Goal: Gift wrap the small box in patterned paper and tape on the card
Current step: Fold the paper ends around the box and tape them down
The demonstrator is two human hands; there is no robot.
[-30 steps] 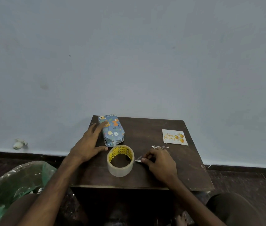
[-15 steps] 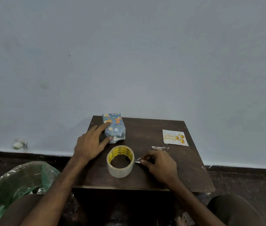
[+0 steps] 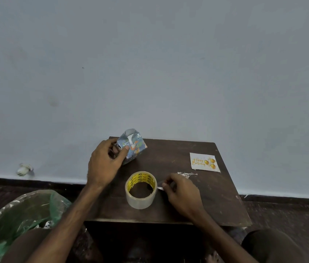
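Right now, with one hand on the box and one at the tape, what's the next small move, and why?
Probably pull a short strip off the tape roll with the right hand, which pinches its loose end. The left hand holds the wrapped box tipped up, its top end looking unsealed; the card lies apart.

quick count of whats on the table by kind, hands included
wrapped box: 1
tape roll: 1
birthday card: 1
crumpled tape scrap: 1
hands: 2 (left hand grips the wrapped box, right hand pinches the tape roll's loose end)
total: 6
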